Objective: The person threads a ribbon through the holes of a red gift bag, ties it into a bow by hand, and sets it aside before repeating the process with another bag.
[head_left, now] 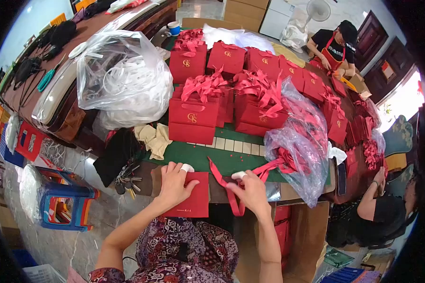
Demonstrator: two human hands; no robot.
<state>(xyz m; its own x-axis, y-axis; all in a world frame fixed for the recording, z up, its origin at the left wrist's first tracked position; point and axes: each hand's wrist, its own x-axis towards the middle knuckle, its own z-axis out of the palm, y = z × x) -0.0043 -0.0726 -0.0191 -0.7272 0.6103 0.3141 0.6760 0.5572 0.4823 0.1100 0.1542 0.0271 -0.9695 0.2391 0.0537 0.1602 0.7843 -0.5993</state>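
Green felt table (pixel 231 160) is carrying red gift bags (pixel 193 120) far off; my left hand (pixel 172 184) is pressing a flat red bag (pixel 196 198) near me, my right hand (pixel 250 188) is pinching a red ribbon (pixel 222 177).

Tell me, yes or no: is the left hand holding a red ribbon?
No. The left hand rests on a flat red bag, while the right hand grips the red ribbon.

Ribbons (pixel 231 186) right of bag (pixel 193 200) (flat)
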